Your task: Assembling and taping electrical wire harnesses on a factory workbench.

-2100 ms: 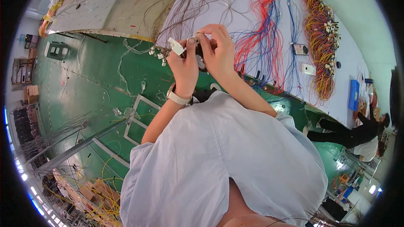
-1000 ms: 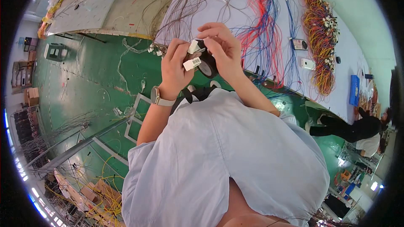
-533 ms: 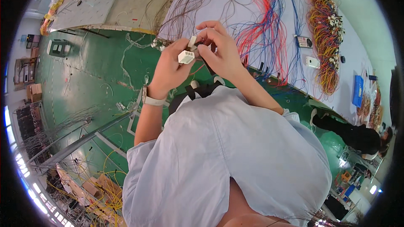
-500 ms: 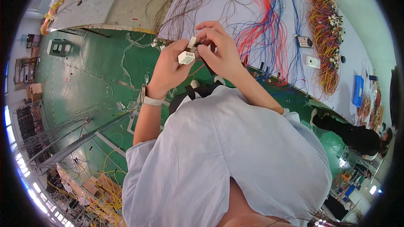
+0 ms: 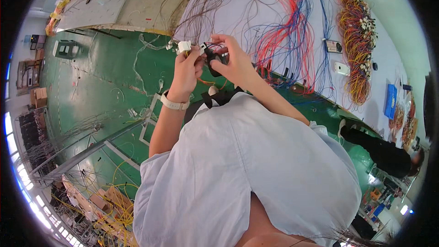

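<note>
My left hand [image 5: 185, 74] is closed, its thumb and fingers pinching a white plastic connector [image 5: 184, 46] that sticks up beyond the fingertips. Just to its right, my right hand [image 5: 235, 63] is closed around a black part [image 5: 214, 61], whose exact kind I cannot make out. A small black-and-white end piece [image 5: 204, 45] shows at the top of that part, close to the left fingertips. Thin wires run near and below the two hands, partly hidden by the fingers.
Brown, red and blue wires [image 5: 292, 32] spread over the white table ahead. A thick yellow-red wire bundle [image 5: 354, 41] lies farther right, near a white box [image 5: 341, 68] and a blue tray [image 5: 390, 99]. A metal frame [image 5: 98, 146] stands at left. Another person [image 5: 379, 151] is at right.
My left hand has turned and moved slightly left, with the white connector now pointing up. My right hand has shifted a little down, and the black part shows more.
</note>
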